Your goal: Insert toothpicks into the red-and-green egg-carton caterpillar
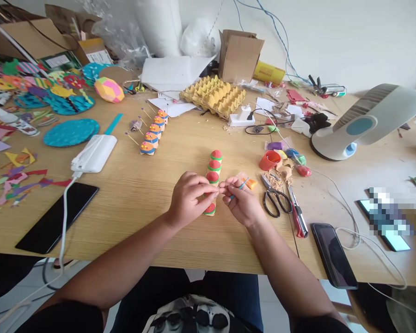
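Observation:
My left hand (191,198) is closed in a pinch, its fingertips almost meeting those of my right hand; whatever small bit is between them cannot be made out. A thin blue stick (243,183) is held in my closed right hand (241,200), slanting up past the fingers. Beneath both hands lies a strip of egg-carton cups (213,165), painted red and green, partly hidden by the fingers. Farther back on the left stands a second cup strip (153,134) in orange and blue, with several pins sticking out. An orange packet (250,183) lies just beyond my right hand.
Scissors (276,196) and a red box cutter (299,217) lie right of my hands, near a red cup (269,160) and colored clay packets (293,155). A white fan (360,122), phones (333,254), a power bank (94,153) and yellow egg trays (213,97) surround the work.

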Tool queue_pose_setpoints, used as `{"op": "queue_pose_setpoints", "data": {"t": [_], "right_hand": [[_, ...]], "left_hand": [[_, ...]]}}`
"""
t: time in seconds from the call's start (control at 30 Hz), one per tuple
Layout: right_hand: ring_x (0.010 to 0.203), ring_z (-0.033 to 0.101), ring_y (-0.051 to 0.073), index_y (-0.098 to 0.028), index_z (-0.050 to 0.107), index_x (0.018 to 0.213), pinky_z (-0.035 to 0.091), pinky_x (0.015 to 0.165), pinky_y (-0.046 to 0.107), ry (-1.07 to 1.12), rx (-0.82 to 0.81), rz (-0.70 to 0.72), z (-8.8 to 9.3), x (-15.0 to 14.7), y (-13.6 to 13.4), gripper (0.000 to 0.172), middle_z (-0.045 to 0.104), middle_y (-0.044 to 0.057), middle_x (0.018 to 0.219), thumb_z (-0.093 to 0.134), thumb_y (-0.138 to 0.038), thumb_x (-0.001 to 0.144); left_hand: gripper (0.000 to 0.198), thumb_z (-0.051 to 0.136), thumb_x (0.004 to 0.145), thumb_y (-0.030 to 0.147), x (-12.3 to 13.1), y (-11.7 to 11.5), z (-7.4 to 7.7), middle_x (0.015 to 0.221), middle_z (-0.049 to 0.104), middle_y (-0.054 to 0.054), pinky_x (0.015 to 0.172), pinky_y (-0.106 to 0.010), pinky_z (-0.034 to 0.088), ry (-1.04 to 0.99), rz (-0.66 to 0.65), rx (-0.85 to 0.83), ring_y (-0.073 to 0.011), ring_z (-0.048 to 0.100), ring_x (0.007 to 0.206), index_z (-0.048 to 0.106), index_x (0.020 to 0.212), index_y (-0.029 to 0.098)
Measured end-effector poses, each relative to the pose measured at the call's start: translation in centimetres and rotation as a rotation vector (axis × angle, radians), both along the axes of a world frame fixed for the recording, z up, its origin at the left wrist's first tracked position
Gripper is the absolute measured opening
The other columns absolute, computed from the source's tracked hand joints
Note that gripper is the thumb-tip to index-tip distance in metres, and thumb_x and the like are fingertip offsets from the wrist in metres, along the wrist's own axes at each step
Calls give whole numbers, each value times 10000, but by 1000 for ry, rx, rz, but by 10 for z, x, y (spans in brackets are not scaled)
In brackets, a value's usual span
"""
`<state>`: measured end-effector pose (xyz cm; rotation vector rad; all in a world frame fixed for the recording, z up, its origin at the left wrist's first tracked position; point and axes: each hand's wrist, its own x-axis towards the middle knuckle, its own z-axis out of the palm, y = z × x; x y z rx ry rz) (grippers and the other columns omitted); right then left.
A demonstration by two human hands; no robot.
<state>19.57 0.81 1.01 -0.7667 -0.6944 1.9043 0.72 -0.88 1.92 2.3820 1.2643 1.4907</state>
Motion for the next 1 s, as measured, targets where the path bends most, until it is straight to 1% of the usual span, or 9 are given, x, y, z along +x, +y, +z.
{"op": "queue_pose_setpoints", "data": {"t": [0.07, 0.13, 0.23, 0.3, 0.4, 0.5, 0.7, 0.83, 1.0], "right_hand": [[812, 709, 133, -229, 636, 911, 445, 580, 185, -29, 13, -48, 0, -2, -2, 184, 765, 19, 910, 790, -256, 813], [753, 692, 128, -238, 620, 924, 405, 535, 188, -81, 47, -81, 0, -4, -4, 213, 775, 22, 930, 797, -296, 820], [610, 596, 97, -247, 615, 951, 334, 484, 197, -147, 93, -112, 4, -7, -9, 255, 784, 21, 966, 806, -341, 811], [583, 546, 92, -251, 618, 954, 359, 508, 209, -153, 83, -110, 6, -9, -12, 270, 786, 18, 966, 815, -351, 798], [582, 506, 93, -260, 631, 962, 419, 573, 228, -109, 32, -75, 8, -12, -17, 279, 779, 5, 931, 826, -350, 785], [569, 478, 95, -268, 638, 979, 419, 574, 238, -73, -7, -35, 10, -14, -21, 285, 774, 1, 936, 826, -348, 780], [565, 479, 100, -287, 624, 1055, 417, 564, 246, -75, 5, -7, 13, -16, -26, 321, 776, 0, 998, 805, -367, 802], [555, 489, 96, -288, 622, 1052, 422, 558, 242, -74, 19, 19, 13, -17, -26, 333, 771, -4, 997, 812, -386, 797], [545, 499, 88, -283, 630, 1065, 442, 567, 246, -60, 20, 14, 10, -18, -25, 352, 769, 3, 1036, 823, -393, 793]], "left_hand": [[61, 718, 908, 192, 1, -1, 2, 822, 730, 0, 813, -342, 465, 16, 11, 20, -157, 614, 809, 748, 889, 242], [53, 731, 894, 187, 2, -2, 2, 839, 736, -2, 825, -352, 467, 21, 2, 44, -158, 612, 806, 741, 890, 239], [67, 747, 878, 180, 3, -3, 0, 866, 742, -2, 835, -355, 477, 0, -24, 75, -159, 603, 814, 734, 892, 243], [81, 748, 874, 176, 3, -4, -3, 876, 743, 1, 842, -351, 485, -10, -31, 81, -158, 598, 828, 735, 895, 253], [75, 751, 876, 203, 2, -4, -6, 873, 745, 2, 848, -351, 492, 13, -11, 73, -161, 596, 830, 753, 902, 274], [68, 740, 888, 231, 2, -4, -6, 891, 756, -3, 847, -354, 497, 56, 23, 52, -164, 605, 831, 770, 909, 288], [56, 747, 884, 216, 1, -5, -6, 922, 761, -8, 858, -360, 493, 84, 41, 61, -172, 616, 860, 755, 891, 271], [89, 763, 874, 206, -1, -5, -7, 929, 757, 3, 869, -358, 484, 101, 43, 81, -171, 612, 869, 746, 924, 278], [110, 780, 867, 223, 0, -7, -5, 910, 737, -6, 853, -351, 467, 142, 71, 114, -187, 592, 887, 740, 955, 276]]}}
